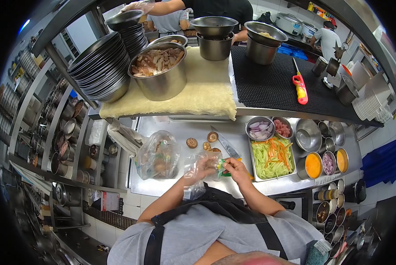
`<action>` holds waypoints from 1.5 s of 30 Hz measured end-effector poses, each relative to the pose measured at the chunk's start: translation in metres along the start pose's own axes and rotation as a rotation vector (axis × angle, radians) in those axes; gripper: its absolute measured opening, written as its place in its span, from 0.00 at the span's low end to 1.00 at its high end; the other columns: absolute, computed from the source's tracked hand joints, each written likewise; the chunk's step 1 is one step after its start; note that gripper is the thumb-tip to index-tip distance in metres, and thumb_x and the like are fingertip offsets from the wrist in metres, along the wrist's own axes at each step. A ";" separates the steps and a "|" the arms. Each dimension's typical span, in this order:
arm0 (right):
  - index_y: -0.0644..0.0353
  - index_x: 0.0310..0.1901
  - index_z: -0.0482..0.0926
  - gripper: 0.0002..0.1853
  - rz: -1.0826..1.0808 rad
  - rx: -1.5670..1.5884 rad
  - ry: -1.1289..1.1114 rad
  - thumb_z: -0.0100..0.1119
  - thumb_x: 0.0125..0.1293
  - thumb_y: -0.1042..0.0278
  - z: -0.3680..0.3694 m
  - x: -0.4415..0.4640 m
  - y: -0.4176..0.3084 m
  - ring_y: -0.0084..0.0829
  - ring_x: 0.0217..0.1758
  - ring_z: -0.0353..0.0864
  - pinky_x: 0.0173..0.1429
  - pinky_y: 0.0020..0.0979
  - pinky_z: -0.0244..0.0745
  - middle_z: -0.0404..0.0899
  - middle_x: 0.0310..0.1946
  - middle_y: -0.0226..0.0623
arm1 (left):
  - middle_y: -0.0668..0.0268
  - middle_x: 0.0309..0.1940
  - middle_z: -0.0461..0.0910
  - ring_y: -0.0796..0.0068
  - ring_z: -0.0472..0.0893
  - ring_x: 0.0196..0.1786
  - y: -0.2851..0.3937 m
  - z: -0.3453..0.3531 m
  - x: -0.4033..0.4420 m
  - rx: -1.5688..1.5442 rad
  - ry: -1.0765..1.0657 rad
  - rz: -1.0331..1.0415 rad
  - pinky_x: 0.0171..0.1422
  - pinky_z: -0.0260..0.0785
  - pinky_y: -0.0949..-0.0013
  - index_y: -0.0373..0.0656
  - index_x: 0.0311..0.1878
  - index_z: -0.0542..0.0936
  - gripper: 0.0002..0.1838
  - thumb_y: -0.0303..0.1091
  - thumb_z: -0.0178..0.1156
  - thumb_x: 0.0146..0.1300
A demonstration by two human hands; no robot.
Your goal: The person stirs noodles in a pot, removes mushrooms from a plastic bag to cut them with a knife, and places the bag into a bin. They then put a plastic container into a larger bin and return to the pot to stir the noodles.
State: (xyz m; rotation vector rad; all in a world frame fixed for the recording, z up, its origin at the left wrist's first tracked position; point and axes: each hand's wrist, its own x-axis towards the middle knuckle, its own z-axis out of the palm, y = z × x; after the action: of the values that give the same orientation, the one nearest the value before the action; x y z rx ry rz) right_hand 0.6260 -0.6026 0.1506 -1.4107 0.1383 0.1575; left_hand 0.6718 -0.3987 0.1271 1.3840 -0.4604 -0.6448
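Note:
My left hand (pixel 201 168) and my right hand (pixel 236 169) are close together over the front of the steel counter. Both grip a clear plastic bag (pixel 193 191) with green markings, the right with a pinch. What the bag holds, if anything, I cannot make out. A knife (pixel 225 145) lies just beyond, its handle end partly hidden behind my right hand. Several brown mushrooms (pixel 191 142) rest on the counter ahead of my hands. To the left stands a larger clear bag (pixel 158 155) with brownish contents.
At right sit a tray of green and orange strips (pixel 272 160), a bowl of sliced onion (pixel 260 130) and several metal containers. The shelf above bears stacked dark bowls (pixel 101 66), a filled pot (pixel 160 84) and a red lighter (pixel 300 89). A co-worker's gloved hand (pixel 137 6) reaches in behind.

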 end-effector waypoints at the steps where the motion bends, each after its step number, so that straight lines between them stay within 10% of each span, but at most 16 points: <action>1: 0.63 0.38 0.78 0.06 -0.017 -0.050 -0.020 0.58 0.66 0.69 -0.003 0.001 -0.001 0.23 0.35 0.79 0.40 0.26 0.75 0.79 0.31 0.31 | 0.58 0.56 0.74 0.60 0.77 0.55 0.008 0.006 -0.002 0.003 0.082 0.006 0.57 0.71 0.60 0.45 0.63 0.68 0.30 0.32 0.66 0.57; 4: 0.64 0.38 0.78 0.06 -0.053 -0.015 0.001 0.57 0.66 0.70 -0.012 0.000 0.000 0.23 0.36 0.79 0.40 0.26 0.76 0.79 0.32 0.32 | 0.56 0.52 0.77 0.57 0.80 0.51 0.040 0.008 -0.012 0.402 0.239 0.069 0.58 0.72 0.61 0.44 0.60 0.71 0.23 0.30 0.62 0.60; 8: 0.64 0.38 0.78 0.05 -0.060 -0.007 0.067 0.55 0.66 0.72 -0.029 -0.009 0.009 0.24 0.36 0.79 0.40 0.26 0.76 0.80 0.34 0.33 | 0.54 0.52 0.78 0.68 0.81 0.47 0.031 -0.009 -0.019 -0.398 0.335 0.126 0.51 0.77 0.63 0.36 0.52 0.73 0.19 0.28 0.66 0.58; 10: 0.64 0.38 0.77 0.04 -0.015 -0.051 0.052 0.54 0.66 0.74 -0.033 -0.017 0.012 0.23 0.41 0.78 0.45 0.26 0.74 0.80 0.39 0.34 | 0.56 0.49 0.79 0.66 0.82 0.46 0.028 -0.020 -0.024 -0.021 0.415 0.063 0.50 0.78 0.57 0.37 0.50 0.73 0.15 0.25 0.61 0.60; 13: 0.64 0.35 0.75 0.04 -0.252 -0.035 0.096 0.54 0.66 0.73 -0.036 -0.023 -0.009 0.22 0.49 0.73 0.57 0.26 0.65 0.78 0.48 0.35 | 0.57 0.49 0.78 0.64 0.80 0.50 0.034 -0.035 -0.036 -0.750 0.435 0.018 0.46 0.79 0.58 0.41 0.51 0.73 0.15 0.30 0.58 0.61; 16: 0.63 0.34 0.75 0.05 -0.307 -0.007 0.255 0.54 0.66 0.72 -0.041 -0.029 -0.041 0.21 0.44 0.74 0.53 0.24 0.67 0.79 0.42 0.33 | 0.59 0.50 0.77 0.67 0.79 0.51 0.021 -0.059 -0.042 -0.735 0.448 -0.026 0.46 0.79 0.58 0.44 0.54 0.73 0.18 0.33 0.60 0.60; 20: 0.60 0.33 0.74 0.05 -0.257 -0.086 0.343 0.54 0.67 0.69 -0.074 -0.010 -0.026 0.22 0.40 0.77 0.45 0.25 0.72 0.79 0.37 0.32 | 0.53 0.52 0.78 0.59 0.79 0.52 -0.015 -0.062 -0.026 0.425 0.512 -0.525 0.47 0.76 0.57 0.39 0.57 0.72 0.24 0.37 0.59 0.59; 26: 0.59 0.34 0.73 0.08 -0.182 0.098 0.549 0.53 0.69 0.66 -0.074 0.004 -0.019 0.24 0.36 0.79 0.36 0.24 0.77 0.77 0.32 0.31 | 0.45 0.55 0.74 0.44 0.72 0.58 -0.065 -0.067 -0.022 0.799 0.694 -0.358 0.61 0.67 0.51 0.39 0.61 0.69 0.28 0.37 0.60 0.57; 40: 0.64 0.39 0.75 0.10 -0.245 -0.178 0.426 0.51 0.71 0.66 -0.066 0.096 -0.007 0.27 0.42 0.80 0.40 0.28 0.78 0.78 0.38 0.35 | 0.49 0.61 0.66 0.45 0.68 0.63 -0.046 -0.032 -0.052 0.901 0.667 -0.034 0.65 0.63 0.53 0.36 0.61 0.68 0.32 0.28 0.64 0.49; 45: 0.71 0.36 0.76 0.14 -0.205 -0.772 0.617 0.57 0.64 0.64 -0.086 0.130 0.019 0.40 0.36 0.81 0.42 0.37 0.74 0.81 0.32 0.48 | 0.46 0.61 0.66 0.43 0.68 0.63 -0.021 -0.025 -0.067 0.823 0.640 0.019 0.67 0.62 0.56 0.35 0.58 0.71 0.28 0.25 0.62 0.51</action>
State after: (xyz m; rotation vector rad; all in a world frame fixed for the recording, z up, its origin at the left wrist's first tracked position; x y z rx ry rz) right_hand 0.7494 -0.6807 0.0943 -2.1985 0.4757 -0.4499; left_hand 0.6349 -0.3372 0.1071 2.2474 -0.2118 0.0666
